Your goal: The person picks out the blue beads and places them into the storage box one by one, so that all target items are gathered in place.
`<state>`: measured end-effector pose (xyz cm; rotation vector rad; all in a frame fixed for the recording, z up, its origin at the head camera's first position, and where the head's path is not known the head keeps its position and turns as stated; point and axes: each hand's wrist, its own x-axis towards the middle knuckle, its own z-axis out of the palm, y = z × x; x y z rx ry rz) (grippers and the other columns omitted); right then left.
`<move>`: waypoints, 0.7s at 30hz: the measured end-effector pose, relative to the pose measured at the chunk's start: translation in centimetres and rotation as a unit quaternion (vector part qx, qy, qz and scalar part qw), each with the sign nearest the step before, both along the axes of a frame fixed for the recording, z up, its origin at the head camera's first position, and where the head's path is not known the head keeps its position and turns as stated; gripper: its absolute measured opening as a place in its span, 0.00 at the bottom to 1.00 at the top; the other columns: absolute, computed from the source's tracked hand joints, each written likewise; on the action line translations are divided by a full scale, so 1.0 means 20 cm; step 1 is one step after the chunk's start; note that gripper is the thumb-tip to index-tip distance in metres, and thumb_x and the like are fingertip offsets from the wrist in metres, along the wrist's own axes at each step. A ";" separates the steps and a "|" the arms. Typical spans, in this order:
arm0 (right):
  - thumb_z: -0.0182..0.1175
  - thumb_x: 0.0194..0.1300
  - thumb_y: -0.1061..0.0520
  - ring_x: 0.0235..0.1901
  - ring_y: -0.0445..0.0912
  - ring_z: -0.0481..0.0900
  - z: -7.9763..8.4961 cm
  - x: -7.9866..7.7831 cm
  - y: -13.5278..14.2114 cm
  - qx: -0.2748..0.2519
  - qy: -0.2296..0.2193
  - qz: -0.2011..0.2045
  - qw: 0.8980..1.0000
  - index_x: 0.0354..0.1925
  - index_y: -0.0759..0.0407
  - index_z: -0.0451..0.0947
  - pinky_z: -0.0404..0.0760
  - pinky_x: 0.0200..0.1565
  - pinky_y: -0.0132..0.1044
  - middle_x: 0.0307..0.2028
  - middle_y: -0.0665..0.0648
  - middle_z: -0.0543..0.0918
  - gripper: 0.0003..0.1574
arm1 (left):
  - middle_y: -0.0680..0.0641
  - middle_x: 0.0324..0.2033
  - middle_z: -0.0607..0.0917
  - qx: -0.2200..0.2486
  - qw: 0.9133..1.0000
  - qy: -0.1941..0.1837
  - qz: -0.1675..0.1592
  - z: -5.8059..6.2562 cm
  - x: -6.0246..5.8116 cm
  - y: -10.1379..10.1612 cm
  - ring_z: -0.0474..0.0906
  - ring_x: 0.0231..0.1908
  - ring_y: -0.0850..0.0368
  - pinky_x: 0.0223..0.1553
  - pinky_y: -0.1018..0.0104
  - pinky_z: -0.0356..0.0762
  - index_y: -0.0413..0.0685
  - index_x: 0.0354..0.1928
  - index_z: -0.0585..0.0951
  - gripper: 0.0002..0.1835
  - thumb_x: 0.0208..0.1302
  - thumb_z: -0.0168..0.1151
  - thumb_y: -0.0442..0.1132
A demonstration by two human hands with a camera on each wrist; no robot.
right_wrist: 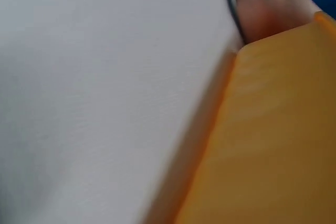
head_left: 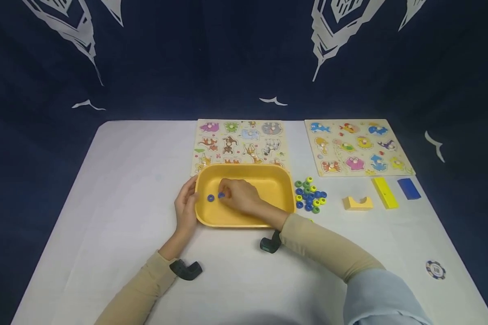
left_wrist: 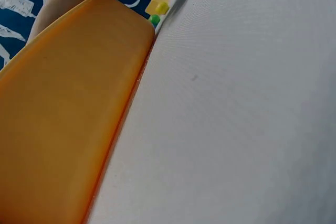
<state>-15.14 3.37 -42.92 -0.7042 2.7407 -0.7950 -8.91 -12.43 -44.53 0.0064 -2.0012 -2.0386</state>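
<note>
In the head view a yellow tray (head_left: 268, 218) lies on the table. My left hand (head_left: 185, 211) holds the tray's left end, with fingers and thumb at its rim. Over the inside of the tray, my right hand (head_left: 241, 196) pinches a small blue bead (head_left: 221, 195) at its fingertips. Another blue bead (head_left: 210, 197) sits on the tray floor just left of it. Both wrist views show mainly the tray's outer side wall (left_wrist: 73, 103) and white tabletop; the fingertips are hidden there.
Right of the tray lies a cluster of blue, green and yellow beads (head_left: 309, 197). Two animal puzzle boards (head_left: 240, 141) (head_left: 359, 146) lie at the back. An arched block (head_left: 358, 204), a yellow block (head_left: 385, 192), a blue block (head_left: 409, 188) and a poker chip (head_left: 435, 270) are at the right.
</note>
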 end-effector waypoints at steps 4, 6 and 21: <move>0.61 0.52 0.54 0.24 0.39 0.72 -0.01 -0.01 -0.02 0.003 -0.010 0.021 1.000 0.37 0.48 0.75 0.70 0.22 0.29 0.23 0.44 0.76 0.11 | 0.32 0.51 0.71 0.002 1.000 0.000 0.004 0.01 0.00 -0.01 0.68 0.50 0.40 0.51 0.59 0.72 0.34 0.58 0.66 0.25 0.56 0.40 0.24; 0.61 0.52 0.55 0.26 0.38 0.73 0.00 -0.01 -0.01 0.002 -0.017 0.026 1.000 0.41 0.48 0.76 0.70 0.24 0.29 0.25 0.43 0.77 0.15 | 0.33 0.51 0.71 0.000 1.000 -0.002 0.005 0.01 -0.01 -0.01 0.69 0.50 0.41 0.51 0.60 0.72 0.34 0.58 0.66 0.25 0.56 0.40 0.24; 0.64 0.51 0.54 0.16 0.37 0.61 0.15 0.14 0.44 -0.233 0.193 -0.102 0.948 0.46 0.55 0.76 0.61 0.16 0.27 0.26 0.49 0.78 0.21 | 0.33 0.51 0.72 -0.006 1.000 -0.004 0.005 -0.01 0.00 0.00 0.69 0.50 0.41 0.50 0.58 0.74 0.35 0.58 0.66 0.24 0.57 0.40 0.25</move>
